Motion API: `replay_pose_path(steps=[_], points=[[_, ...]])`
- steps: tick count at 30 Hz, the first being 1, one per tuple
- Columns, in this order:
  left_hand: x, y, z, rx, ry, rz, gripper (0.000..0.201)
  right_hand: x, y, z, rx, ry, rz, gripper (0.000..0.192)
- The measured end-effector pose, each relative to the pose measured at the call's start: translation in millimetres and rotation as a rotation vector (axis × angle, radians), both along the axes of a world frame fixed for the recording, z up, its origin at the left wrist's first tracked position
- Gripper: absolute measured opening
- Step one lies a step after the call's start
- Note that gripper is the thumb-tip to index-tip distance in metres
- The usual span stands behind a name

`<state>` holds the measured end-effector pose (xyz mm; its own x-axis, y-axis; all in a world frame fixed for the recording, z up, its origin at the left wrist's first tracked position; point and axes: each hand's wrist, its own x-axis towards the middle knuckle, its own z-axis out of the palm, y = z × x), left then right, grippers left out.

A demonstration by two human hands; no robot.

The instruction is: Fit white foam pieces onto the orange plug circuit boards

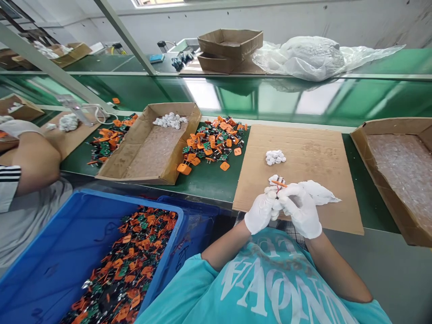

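My left hand [261,212] and my right hand [302,212], both in white gloves, meet over the near part of a cardboard sheet [297,139]. Their fingertips are pinched together around a small orange plug piece [279,183] with a thin red wire. Part of it is hidden by the gloves. Just beyond the fingers are a few small white pieces [274,178]. Farther up the cardboard is a small heap of white pieces [275,157]. A crumpled white sheet or bag [319,192] lies beside my right hand.
Left of the cardboard is a pile of orange plug pieces with green circuit boards [216,139]. Beyond it stands a cardboard tray [172,173] with white pieces. A blue bin [43,265] of similar parts is at lower left. Another tray [388,193] stands right; a co-worker's arm [37,157] is left.
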<state>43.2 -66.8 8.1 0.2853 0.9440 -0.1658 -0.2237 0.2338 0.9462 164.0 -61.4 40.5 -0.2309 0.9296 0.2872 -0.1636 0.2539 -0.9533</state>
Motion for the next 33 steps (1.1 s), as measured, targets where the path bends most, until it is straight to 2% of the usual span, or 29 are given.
replay_pose_path(steps=[4,6,8,10,13,16,19,23,26,29,33], points=[[2,-1,12.8,-0.053,0.045,0.131,0.071,9,6,-0.9,0.412,-0.380,-0.126,0.010],[0,1,18.6,-0.068,0.083,0.152,0.073,14,11,-3.5,0.626,-0.517,-0.133,0.020],[-4,2,21.8,-0.093,0.071,0.058,0.075,18,15,-6.6,0.769,-0.584,-0.158,0.034],[-8,3,22.6,-0.095,0.040,-0.076,0.078,20,18,-9.4,0.832,-0.616,-0.168,0.036],[-14,7,20.8,-0.065,0.036,-0.160,0.076,21,17,-12.0,0.803,-0.624,-0.156,0.032],[-17,12,16.4,0.002,0.064,-0.146,0.072,18,15,-11.2,0.722,-0.549,-0.190,0.040],[-19,14,12.5,0.064,0.069,-0.119,0.071,14,14,-6.3,0.753,-0.543,-0.223,0.042],[-18,15,13.8,0.174,0.075,-0.032,0.065,13,11,0.0,0.672,-0.575,-0.300,0.042],[-13,14,16.0,0.264,0.042,0.017,0.061,13,7,-4.7,0.606,-0.532,-0.402,0.045],[-7,11,14.7,0.317,0.120,0.081,0.063,11,3,-15.8,0.643,-0.589,-0.433,0.042],[-6,10,9.5,0.292,0.196,0.147,0.062,8,-2,-21.1,0.670,-0.637,-0.444,0.044]])
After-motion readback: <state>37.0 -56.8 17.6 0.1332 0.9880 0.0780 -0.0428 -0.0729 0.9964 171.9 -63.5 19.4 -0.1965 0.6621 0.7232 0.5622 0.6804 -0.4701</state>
